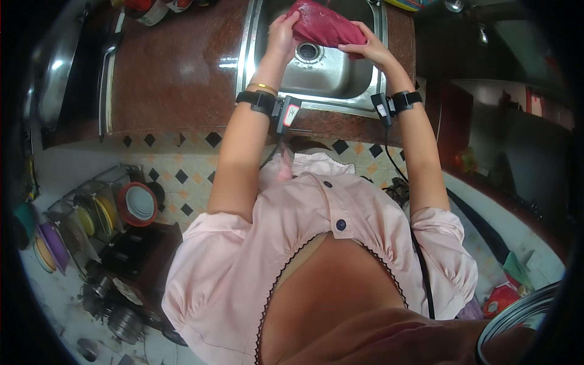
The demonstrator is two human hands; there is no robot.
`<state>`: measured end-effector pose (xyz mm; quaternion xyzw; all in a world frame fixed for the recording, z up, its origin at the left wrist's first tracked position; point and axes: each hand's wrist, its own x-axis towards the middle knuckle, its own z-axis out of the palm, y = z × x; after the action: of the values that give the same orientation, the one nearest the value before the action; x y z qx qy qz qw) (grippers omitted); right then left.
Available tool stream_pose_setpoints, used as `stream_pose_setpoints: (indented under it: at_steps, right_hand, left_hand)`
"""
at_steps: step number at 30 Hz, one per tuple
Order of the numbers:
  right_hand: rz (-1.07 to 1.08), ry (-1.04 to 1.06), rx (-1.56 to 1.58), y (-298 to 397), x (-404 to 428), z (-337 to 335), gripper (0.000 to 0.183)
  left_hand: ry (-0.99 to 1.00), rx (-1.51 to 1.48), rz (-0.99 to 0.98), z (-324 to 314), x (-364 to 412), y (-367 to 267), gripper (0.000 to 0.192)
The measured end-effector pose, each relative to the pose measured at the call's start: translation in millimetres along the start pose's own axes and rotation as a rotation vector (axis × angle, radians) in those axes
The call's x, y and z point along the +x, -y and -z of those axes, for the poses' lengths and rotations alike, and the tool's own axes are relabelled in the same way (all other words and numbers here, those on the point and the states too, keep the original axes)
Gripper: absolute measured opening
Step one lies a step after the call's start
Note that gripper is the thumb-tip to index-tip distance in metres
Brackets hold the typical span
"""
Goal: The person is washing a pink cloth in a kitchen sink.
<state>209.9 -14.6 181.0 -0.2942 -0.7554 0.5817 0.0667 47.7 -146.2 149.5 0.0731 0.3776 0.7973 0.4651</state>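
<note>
A wet-looking, dark pink cloth (326, 25) is stretched between my two hands over the stainless steel sink (315, 82). My left hand (284, 34) grips its left end, thumb on top. At its right end, my right hand (367, 45) holds the cloth between thumb and fingers. The drain (309, 52) shows just below the cloth's lower edge. Each wrist wears a black strap with a small device and a cable. The upper part of the sink is cut off by the picture's edge.
A reddish-brown countertop (178, 68) surrounds the sink. Containers (153, 11) stand at the upper left, near a hob-like black glass surface (84, 68). A dish rack (98, 214) with plates and stacked bowls (139, 204) is at the lower left. Something yellow and blue (404, 4) lies beside the sink's upper right corner.
</note>
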Motion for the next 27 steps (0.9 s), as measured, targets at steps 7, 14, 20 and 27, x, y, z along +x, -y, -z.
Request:
stream_pose_setpoints:
  at_steps: [7, 14, 20, 27]
  right_hand:
    - [0.094, -0.020, -0.085, -40, 19, -7, 0.082]
    - [0.127, -0.168, -0.110, -92, 47, 2, 0.067]
    - [-0.241, -0.132, 0.294, -51, 16, -9, 0.041]
    - [-0.256, -0.153, 0.333, -50, 8, 1, 0.041]
  left_hand:
    - [-0.131, 0.388, -0.218, -8, 10, -4, 0.032]
    - [-0.180, 0.397, -0.215, -12, 3, -5, 0.032]
    - [-0.157, 0.351, -0.263, -1, -4, -11, 0.029]
    - [-0.130, 0.325, -0.228, -19, -4, -15, 0.030]
